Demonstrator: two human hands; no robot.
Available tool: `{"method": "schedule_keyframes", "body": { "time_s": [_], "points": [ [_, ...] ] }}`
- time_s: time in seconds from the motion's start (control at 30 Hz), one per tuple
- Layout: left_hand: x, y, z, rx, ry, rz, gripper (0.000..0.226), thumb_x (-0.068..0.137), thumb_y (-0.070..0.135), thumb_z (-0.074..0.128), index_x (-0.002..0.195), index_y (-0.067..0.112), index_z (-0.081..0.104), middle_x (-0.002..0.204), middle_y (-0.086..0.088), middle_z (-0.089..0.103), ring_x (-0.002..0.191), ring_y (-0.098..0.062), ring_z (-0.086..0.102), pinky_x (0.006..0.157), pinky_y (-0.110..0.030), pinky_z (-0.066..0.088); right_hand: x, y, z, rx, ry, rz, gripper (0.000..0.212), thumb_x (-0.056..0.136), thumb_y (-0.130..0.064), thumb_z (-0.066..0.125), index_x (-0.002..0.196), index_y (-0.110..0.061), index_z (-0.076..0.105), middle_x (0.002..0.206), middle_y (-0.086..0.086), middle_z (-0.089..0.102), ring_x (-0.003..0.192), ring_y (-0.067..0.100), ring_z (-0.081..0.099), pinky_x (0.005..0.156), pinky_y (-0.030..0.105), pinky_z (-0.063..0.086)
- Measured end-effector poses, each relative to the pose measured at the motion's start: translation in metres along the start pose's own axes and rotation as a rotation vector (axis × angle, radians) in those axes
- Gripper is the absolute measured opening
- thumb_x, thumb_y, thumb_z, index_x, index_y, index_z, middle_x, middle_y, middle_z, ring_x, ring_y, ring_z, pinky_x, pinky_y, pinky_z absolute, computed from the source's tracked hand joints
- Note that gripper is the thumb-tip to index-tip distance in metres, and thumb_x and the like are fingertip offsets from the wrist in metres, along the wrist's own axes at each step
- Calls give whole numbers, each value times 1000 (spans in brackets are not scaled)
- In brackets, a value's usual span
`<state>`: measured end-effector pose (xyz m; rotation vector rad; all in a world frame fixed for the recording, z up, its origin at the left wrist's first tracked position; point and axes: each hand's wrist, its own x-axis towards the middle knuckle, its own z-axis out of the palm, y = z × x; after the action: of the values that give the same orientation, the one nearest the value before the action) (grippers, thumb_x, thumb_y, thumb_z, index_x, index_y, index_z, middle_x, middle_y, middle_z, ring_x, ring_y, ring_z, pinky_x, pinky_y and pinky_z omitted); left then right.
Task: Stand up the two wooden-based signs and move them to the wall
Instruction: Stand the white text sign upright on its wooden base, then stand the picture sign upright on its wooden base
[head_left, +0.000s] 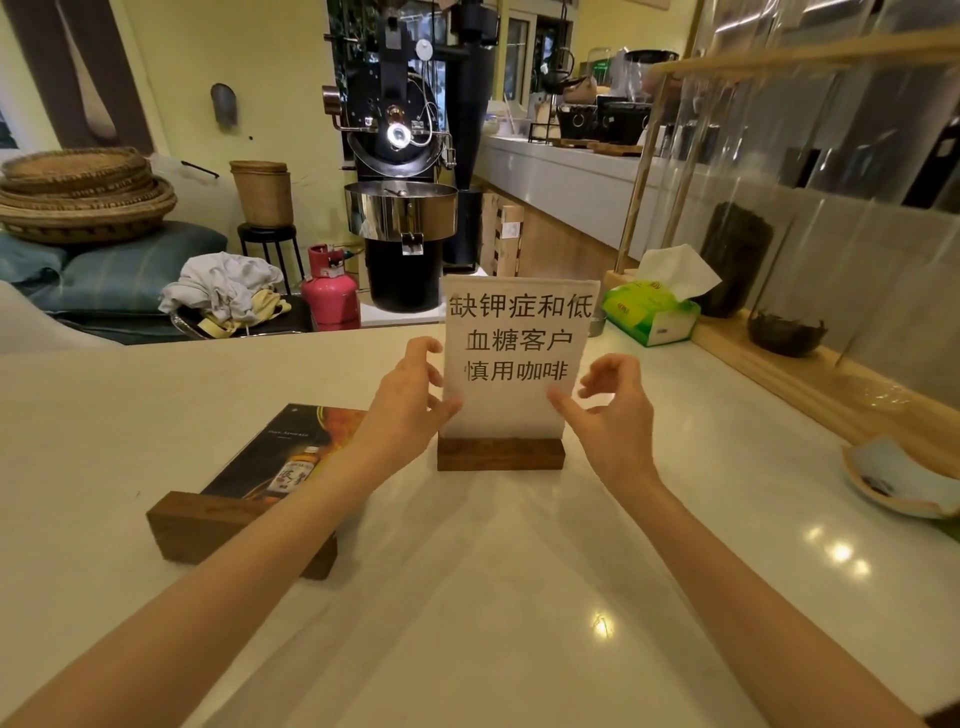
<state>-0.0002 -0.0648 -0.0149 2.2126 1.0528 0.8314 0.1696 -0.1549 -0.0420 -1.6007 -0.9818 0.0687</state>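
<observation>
While reaching forward over the pale counter (467, 597), left hand (410, 400) with fingers half curled, thumb and fingertips touching the left edge of the white text sign (519, 353), which stands upright in its wooden base (500, 453) near the middle of the counter. Right hand (613, 410) likewise loosely spread, thumb tip against the lower right edge of the panel, other fingers curved and just off it; cannot tell whether either hand truly pinches the panel or only steadies it. Hands apart, one on each side of the sign.

Lying flat to the left, under the left forearm: second sign (275, 457), dark picture panel face up with a bottle printed on it, its wooden block (208, 525) nearest the camera, partly hidden by the arm.

Beyond the upright sign, to the right: green tissue box (652, 314) with a tissue sticking up. Along the right edge: wooden ledge (810, 379) under a clear partition (831, 156), with a dark jar (735, 260) and a small dark bowl (785, 332) on it. At far right on the counter: shallow dish (893, 483), cut off by the frame. Past the counter's far edge: black coffee roaster (400, 171), pink gas cylinder (331, 288), heap of cloths (223, 291), stacked woven baskets (83, 192).
</observation>
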Motion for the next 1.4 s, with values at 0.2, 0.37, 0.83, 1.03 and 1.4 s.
{"method": "schedule_keyframes", "body": {
  "time_s": [0.2, 0.37, 0.83, 1.03, 1.4],
  "points": [
    [0, -10, -47, -185, -216, -298, 61, 82, 28, 61, 135, 20, 30, 134, -10, 48, 107, -27, 57, 89, -41, 52, -17, -34, 19, 191, -144, 109, 13, 84, -14, 60, 94, -15, 52, 90, 2, 62, 73, 17, 61, 61, 27, 55],
    [-5, -36, -101, -273, -224, -359, 41, 84, 19, 60, 123, 18, 48, 116, -9, 61, 93, -21, 65, 71, -28, 53, -32, -57, 56, 184, -719, 473, 19, 86, -24, 58, 97, -8, 61, 83, 10, 69, 69, 19, 67, 61, 31, 57],
    [-36, -118, -135, -66, -294, -689, 47, 81, 24, 63, 124, 11, 50, 114, -6, 51, 105, -23, 47, 93, -39, 43, -50, -65, 123, 385, -955, 867, 24, 86, -12, 58, 100, 7, 60, 90, 22, 67, 68, 27, 69, 54, 33, 60],
    [-35, -124, -132, -10, -364, -690, 58, 76, 20, 69, 128, 10, 49, 121, -9, 58, 107, -24, 51, 93, -37, 45, -54, -68, 128, 304, -932, 776, 33, 74, -4, 71, 103, 9, 62, 101, 22, 70, 79, 27, 71, 67, 34, 60],
    [-26, -112, -128, -114, -158, -485, 60, 74, 12, 71, 129, 13, 45, 99, -6, 60, 90, -23, 57, 66, -29, 50, -39, -82, 122, 289, -726, 493, 50, 69, 0, 74, 109, -6, 45, 94, 13, 64, 64, 17, 67, 43, 22, 53]
  ]
}}
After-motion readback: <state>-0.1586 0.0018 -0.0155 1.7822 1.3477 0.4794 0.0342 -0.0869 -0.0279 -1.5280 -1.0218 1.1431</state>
